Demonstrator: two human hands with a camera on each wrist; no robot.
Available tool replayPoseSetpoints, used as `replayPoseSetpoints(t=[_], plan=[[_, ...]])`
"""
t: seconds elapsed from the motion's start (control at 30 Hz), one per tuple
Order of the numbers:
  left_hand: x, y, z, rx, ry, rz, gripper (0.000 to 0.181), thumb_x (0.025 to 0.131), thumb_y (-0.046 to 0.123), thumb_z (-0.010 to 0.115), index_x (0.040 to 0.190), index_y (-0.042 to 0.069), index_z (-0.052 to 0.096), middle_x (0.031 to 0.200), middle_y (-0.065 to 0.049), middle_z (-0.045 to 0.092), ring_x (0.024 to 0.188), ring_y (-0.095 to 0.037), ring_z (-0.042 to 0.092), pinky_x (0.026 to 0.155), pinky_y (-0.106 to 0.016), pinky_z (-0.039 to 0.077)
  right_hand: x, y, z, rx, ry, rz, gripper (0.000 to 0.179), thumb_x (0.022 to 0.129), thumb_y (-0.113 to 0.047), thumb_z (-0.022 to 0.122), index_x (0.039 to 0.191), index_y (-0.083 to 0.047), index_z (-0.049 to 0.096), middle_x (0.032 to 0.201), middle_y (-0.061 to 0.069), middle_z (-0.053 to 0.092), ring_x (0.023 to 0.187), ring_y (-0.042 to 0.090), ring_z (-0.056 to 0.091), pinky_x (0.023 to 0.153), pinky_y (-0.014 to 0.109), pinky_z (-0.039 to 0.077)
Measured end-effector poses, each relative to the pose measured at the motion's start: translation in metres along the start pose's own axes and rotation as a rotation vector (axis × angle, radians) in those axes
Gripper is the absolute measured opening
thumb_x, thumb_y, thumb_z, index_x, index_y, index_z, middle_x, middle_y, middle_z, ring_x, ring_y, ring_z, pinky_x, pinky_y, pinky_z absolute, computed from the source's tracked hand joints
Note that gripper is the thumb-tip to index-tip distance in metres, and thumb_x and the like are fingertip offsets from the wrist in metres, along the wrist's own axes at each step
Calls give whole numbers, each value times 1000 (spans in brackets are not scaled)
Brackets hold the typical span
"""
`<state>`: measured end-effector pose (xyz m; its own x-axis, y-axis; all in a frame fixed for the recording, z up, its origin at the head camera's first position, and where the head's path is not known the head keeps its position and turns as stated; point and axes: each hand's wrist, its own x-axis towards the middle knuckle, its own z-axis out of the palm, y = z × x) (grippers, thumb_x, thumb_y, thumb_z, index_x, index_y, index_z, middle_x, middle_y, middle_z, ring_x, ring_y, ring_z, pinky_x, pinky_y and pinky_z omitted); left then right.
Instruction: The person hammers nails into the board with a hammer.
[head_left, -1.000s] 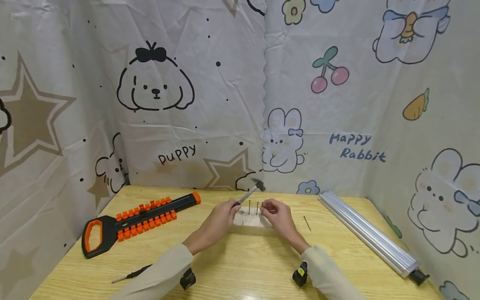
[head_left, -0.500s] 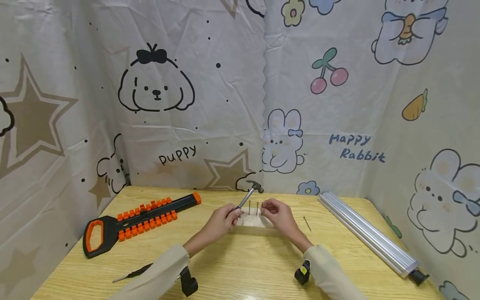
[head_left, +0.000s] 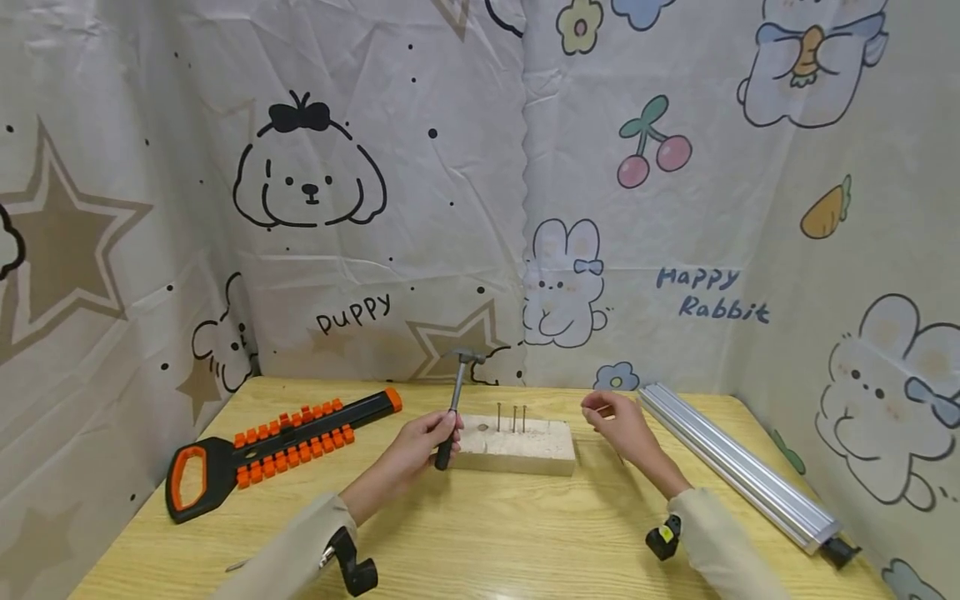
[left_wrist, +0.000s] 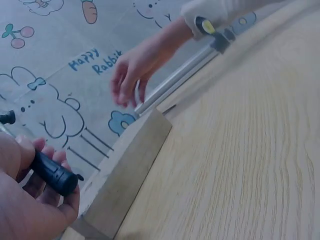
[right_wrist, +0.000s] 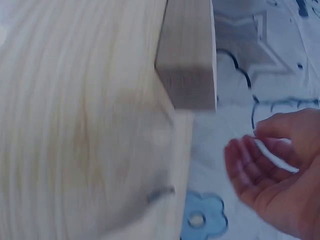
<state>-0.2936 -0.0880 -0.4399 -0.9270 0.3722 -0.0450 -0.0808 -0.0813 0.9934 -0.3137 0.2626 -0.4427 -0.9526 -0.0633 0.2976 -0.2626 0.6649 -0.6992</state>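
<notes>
Pale rectangular wooden block [head_left: 517,465] sits flat on the light wood-grain table [head_left: 517,533], long side facing the person, prob. so both hands get at it easily. Three thin brownish metal nails [head_left: 514,418] stand upright in its top, roughly mid-length, two close together & one a bit left; can't tell how deep they're set, but standing unsupported suggests the wood has hold of them. L hand [head_left: 423,437], just off the block's left end, grips the small claw hammer w/ grey metal head & black handle [head_left: 459,392]. Fingers are wrapped high on the handle, butt end poking out below, head up; looks like a parking hold rather than a striking one, prob. to keep the tool handy & off the nails. R hand [head_left: 622,423] is clear of the block's right end, fingers loosely bent, nothing visible in them, so grip's empty AFAICT. One loose dark nail [left_wrist: 170,108] lies on the table near that end, within easy reach of R hand. Black-and-orange toothed rack [head_left: 292,437] at left & long silver metal bar [head_left: 742,467] at right lie well apart from the block, prob. leaving elbow room.
</notes>
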Motion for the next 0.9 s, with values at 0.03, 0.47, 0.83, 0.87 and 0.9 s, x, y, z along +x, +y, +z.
replayPoseSetpoints(t=[0.03,0.47,0.83,0.87,0.9], plan=[[0,0,-2,-2,-4,-9,32,114,22,49,122,-7,59,94,-1,59,85,-13,61,85,-31,55,-1,3,-6,-43,-2,8,10,101,-5,67,107,3,70,102,17,71,92,30,69,79,39,59],[-10,2,-11,17,-109,-71,50,108,29,63,139,-9,56,109,-13,66,101,-22,73,94,-42,59,-14,31,-35,-297,-196,192,22,90,-9,76,97,8,63,92,18,66,83,28,63,74,44,53],[-17,4,-7,-48,-139,-80,39,108,23,63,131,-8,62,105,-9,78,89,-15,78,84,-35,62,-12,36,-12,-268,-211,211,37,79,4,58,54,-17,42,51,-8,29,49,8,25,52,24,25],[-17,4,-7,-46,-138,-79,40,108,23,63,131,-9,61,106,-10,78,88,-15,79,84,-35,62,-11,35,-11,-272,-213,208,40,78,3,57,51,-19,38,49,-9,24,48,7,21,51,23,22],[-17,4,-6,-42,-134,-78,40,108,22,63,132,-11,61,106,-12,78,87,-15,79,84,-35,62,-9,36,-10,-284,-214,207,40,76,3,58,50,-20,37,49,-9,24,48,7,21,50,22,22]])
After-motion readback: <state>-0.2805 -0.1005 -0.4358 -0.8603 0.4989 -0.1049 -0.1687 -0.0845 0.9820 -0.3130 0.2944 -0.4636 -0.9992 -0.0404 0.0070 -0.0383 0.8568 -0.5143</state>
